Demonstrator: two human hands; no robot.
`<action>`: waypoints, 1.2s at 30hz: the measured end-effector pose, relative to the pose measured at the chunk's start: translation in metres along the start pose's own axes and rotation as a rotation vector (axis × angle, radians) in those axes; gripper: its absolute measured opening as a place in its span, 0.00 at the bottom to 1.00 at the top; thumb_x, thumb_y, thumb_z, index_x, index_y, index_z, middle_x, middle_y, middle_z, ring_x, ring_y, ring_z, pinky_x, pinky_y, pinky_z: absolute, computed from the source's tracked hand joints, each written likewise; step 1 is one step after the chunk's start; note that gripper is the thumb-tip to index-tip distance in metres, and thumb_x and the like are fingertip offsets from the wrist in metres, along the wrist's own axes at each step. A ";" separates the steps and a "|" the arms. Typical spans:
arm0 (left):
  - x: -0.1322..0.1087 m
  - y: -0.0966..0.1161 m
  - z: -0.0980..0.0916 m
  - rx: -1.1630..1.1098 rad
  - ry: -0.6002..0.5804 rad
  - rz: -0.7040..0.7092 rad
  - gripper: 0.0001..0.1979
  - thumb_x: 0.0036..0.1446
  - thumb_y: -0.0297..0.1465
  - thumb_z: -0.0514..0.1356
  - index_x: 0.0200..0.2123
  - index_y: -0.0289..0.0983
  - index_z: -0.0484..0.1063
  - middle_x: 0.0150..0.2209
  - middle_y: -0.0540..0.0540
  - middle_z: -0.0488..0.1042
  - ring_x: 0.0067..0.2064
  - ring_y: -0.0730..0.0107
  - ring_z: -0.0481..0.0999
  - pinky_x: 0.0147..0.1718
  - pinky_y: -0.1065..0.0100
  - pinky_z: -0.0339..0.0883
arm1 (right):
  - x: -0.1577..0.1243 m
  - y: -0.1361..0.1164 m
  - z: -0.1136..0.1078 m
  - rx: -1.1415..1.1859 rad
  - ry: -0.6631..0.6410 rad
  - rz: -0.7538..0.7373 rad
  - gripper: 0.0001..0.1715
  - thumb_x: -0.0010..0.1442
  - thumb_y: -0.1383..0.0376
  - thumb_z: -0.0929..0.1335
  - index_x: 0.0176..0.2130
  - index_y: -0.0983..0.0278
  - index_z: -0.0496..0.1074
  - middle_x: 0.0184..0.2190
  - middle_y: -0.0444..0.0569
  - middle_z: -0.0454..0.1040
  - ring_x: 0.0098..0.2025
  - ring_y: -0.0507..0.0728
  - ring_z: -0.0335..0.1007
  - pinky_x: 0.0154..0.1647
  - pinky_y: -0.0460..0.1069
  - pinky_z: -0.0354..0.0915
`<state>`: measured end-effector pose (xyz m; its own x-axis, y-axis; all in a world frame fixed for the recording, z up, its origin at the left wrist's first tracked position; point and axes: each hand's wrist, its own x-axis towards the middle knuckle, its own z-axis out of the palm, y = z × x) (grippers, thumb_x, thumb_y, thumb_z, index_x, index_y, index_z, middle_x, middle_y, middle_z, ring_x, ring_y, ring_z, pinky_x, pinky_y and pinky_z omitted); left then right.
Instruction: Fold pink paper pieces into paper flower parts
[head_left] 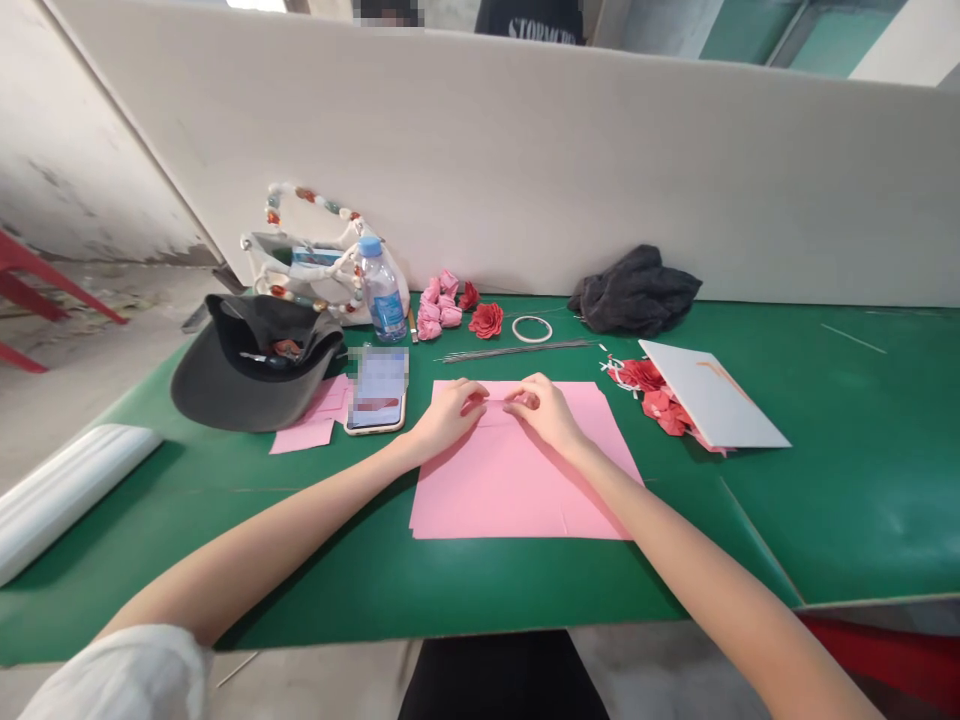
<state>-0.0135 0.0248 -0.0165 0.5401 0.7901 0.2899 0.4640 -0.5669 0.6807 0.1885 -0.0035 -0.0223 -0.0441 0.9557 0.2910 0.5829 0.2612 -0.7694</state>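
Over the middle of the green worktop (337,595), the left hand (457,410) and right hand (546,412) face each other above a stack of pink sheets (517,490). Fingers of both pinch a small pink paper piece (495,404), stretched between them near the stack's far edge. Just beyond lie thin wires (517,350), a roll of tape (532,329) and an open red paper rose (486,320), with pink paper roses (439,310) beside it. Left of the stack rests a phone (377,390); to its right, a white card (712,395) partly covers red paper flowers (666,410).
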 end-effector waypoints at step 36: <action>-0.002 0.007 -0.004 -0.945 -0.108 -0.292 0.16 0.52 0.38 0.67 0.35 0.33 0.68 0.30 0.46 0.76 0.34 0.68 0.78 0.37 0.65 0.73 | -0.008 -0.024 0.018 0.681 -0.021 0.141 0.17 0.53 0.53 0.73 0.32 0.64 0.70 0.23 0.42 0.74 0.21 0.54 0.74 0.20 0.50 0.74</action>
<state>-0.0140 0.0200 -0.0097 0.5767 0.8169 -0.0052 -0.1361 0.1023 0.9854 0.1605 -0.0150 -0.0160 -0.0251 0.9874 0.1565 -0.0544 0.1549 -0.9864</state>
